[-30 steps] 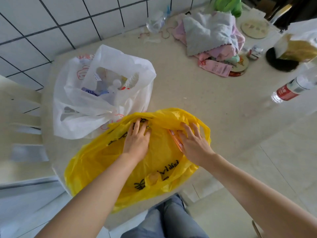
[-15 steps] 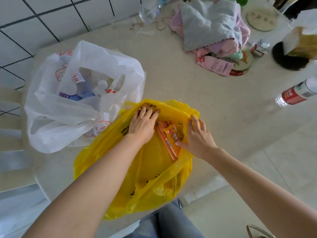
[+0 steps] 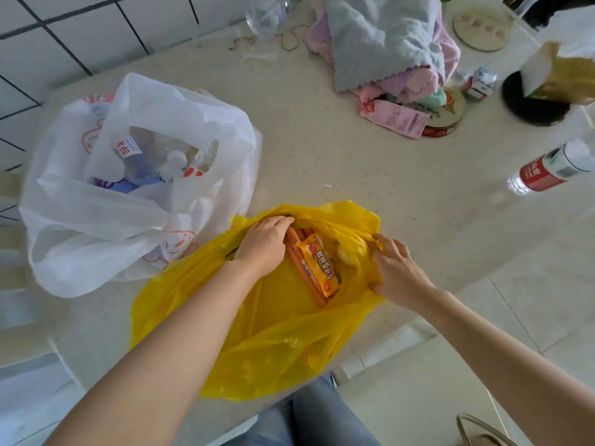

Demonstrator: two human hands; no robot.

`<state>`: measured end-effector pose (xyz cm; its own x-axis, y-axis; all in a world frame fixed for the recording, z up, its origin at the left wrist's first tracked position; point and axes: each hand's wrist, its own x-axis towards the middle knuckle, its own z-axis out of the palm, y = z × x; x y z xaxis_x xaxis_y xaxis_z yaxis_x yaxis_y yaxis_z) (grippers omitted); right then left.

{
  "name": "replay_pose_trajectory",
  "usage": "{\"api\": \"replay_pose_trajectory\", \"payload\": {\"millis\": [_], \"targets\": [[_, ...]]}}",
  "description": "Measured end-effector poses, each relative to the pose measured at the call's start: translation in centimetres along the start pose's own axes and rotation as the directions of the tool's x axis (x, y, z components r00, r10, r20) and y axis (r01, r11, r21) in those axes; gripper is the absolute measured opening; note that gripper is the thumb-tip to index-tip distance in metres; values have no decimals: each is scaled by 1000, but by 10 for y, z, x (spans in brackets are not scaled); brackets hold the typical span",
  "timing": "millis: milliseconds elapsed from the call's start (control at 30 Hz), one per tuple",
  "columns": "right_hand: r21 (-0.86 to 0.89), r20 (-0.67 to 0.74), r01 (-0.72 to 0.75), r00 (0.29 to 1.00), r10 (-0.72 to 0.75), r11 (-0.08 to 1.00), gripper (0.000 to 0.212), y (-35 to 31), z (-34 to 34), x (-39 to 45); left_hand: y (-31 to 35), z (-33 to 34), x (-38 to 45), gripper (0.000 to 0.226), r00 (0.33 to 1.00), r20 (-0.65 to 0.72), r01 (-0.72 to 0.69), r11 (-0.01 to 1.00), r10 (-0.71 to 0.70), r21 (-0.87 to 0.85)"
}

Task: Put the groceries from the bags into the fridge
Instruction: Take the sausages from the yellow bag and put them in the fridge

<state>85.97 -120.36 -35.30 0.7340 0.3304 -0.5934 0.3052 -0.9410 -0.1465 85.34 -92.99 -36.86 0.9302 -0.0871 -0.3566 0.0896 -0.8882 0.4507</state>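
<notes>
Head view. Pale speckled stone table (image 3: 322, 156) against a white tiled wall. At the near edge lies a crumpled yellow plastic bag (image 3: 257, 333), its mouth spread wide. Left hand (image 3: 262, 244) has its fingers curled over the bag's far left rim, gripping the plastic. Right hand (image 3: 397, 273) pinches the right rim, pulling it outward. Between the two hands, inside the opening, lies an orange-and-yellow printed packet of sausages (image 3: 317, 267), long red links showing along its left side. Just left of the yellow bag, touching it, a white translucent plastic bag (image 3: 96, 220) stands open with bottles and packets inside. Far side: heap of pastel folded cloths (image 3: 386, 46). Right edge: clear red-labelled plastic bottle (image 3: 547, 169) on its side.
</notes>
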Motion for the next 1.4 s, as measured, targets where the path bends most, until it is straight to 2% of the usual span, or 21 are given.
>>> {"api": "replay_pose_trajectory", "payload": {"millis": [100,200,267,333,400,567,667,800,933,1033,1133,1233,1333,1400], "targets": [[31,-60,6,998,-4,999,73,-4,-6,-3,3,-2,-11,48,994,-113,0,998,-6,-58],[50,-184,35,983,-25,998,62,-11,-12,-11,12,-3,-29,41,966,-256,1,997,-22,-78],[93,-304,82,951,-50,992,55,-20,-14,-16,18,1,-41,36,944,-324,30,993,-65,-112],[128,-409,143,909,-79,981,45,-32,-14,-19,25,7,-48,35,935,-335,72,986,-119,-151],[117,-403,182,907,-121,976,43,-48,-13,-19,30,13,-51,35,936,-291,137,966,-199,-218],[47,-258,137,959,-121,989,70,-87,1,-17,38,25,-51,31,917,-198,268,903,-345,-335],[80,-260,104,962,-80,991,65,-89,10,-17,40,29,-52,25,913,-167,309,897,-373,-315],[171,-237,133,967,-91,976,63,-76,14,-20,42,34,-63,32,941,19,334,914,-339,-232],[57,-120,181,977,-174,982,83,-59,22,-31,55,42,-83,62,944,218,259,966,-249,-17],[-21,-29,174,984,-174,985,104,-50,33,-41,63,53,-98,69,933,289,216,976,-217,35],[-52,-31,167,985,-169,985,111,-43,38,-50,65,61,-108,67,935,303,175,983,-182,48],[-71,-93,168,980,-175,983,93,-43,44,-59,67,65,-113,63,945,293,133,989,-148,69],[-139,-224,241,937,-267,961,62,-45,54,-61,64,62,-108,52,948,249,209,978,-200,-13],[-177,-249,323,899,-360,930,41,-49,59,-60,62,56,-100,47,948,214,253,965,-234,-65]]}}
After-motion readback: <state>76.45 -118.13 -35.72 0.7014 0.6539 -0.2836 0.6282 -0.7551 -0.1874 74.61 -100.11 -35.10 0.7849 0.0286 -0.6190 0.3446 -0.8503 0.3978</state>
